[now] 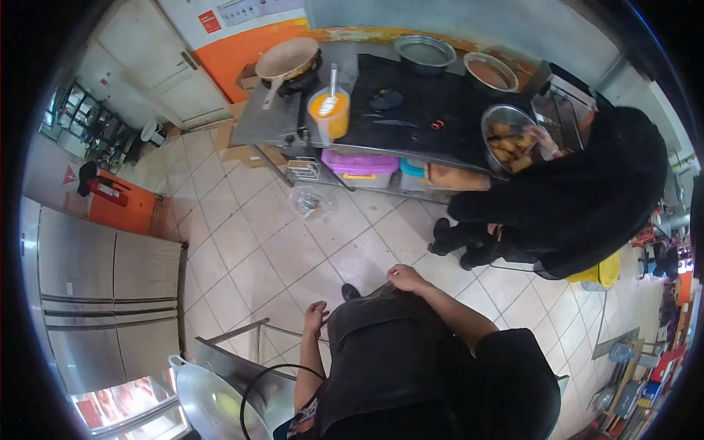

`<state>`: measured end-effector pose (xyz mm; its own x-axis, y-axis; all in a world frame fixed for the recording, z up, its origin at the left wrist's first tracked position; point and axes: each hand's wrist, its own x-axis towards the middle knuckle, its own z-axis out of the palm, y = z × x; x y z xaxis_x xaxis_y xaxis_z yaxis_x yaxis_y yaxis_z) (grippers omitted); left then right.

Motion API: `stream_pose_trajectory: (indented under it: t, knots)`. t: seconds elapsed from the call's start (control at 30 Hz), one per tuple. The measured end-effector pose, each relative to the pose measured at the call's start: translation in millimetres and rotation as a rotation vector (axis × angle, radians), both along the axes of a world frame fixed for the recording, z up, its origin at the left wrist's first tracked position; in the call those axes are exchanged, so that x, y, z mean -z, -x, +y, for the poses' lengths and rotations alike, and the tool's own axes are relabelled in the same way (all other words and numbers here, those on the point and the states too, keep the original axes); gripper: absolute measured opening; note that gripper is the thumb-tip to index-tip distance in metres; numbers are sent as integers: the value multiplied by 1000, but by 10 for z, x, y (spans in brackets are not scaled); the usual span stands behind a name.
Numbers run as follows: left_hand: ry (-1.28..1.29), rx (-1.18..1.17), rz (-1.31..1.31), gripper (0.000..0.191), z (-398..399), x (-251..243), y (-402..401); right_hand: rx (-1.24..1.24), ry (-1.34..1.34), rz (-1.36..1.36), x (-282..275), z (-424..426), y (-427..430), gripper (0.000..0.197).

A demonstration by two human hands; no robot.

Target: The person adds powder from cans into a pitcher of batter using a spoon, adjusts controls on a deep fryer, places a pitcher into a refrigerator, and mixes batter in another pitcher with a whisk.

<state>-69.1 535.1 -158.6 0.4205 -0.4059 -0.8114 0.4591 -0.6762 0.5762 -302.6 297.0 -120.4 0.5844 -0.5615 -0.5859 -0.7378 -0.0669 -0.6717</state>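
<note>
My left hand hangs beside the left edge of my dark apron, fingers loosely curled and apart, with nothing seen in it. At the apron's front edge, my right hand has its fingers closed on the cloth. Both hands are over the tiled floor, away from the worktable. On that metal table stand a beige frying pan, a plastic jug of orange liquid with a whisk in it, and a metal bowl of browned food pieces.
A person in black bends over the table's right end, a gloved hand at the bowl. A plastic bag lies on the floor. Behind left are a large wok and a steel refrigerator. A purple-lidded box sits under the table.
</note>
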Motion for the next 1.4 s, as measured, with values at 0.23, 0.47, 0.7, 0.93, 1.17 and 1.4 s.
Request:
stream_pose_trajectory:
  t: [0.23, 0.47, 0.7, 0.93, 1.17, 1.4]
  knots:
    - [15, 9, -103, 37, -355, 23, -1159, 323, -103, -146, -22, -225, -369, 34]
    - [72, 195, -89, 27, -1584, -26, -1690, 606, 282, -253, 147, -963, -975, 24]
    - [594, 414, -352, 31, -3583, -305, -1935, 795, 656, -433, -619, -2310, -2345, 16]
    - [498, 435, 7, 40, -4645, -572, -1978, 983, 890, -325, -1178, -3655, -3469, 41]
    - [460, 349, 452, 41, -4852, -429, -2235, 717, 412, -163, -1071, -3795, -3705, 52]
    - [517, 564, 402, 26, -4958, -304, -2318, 704, 475, -234, -856, -3978, -3606, 45]
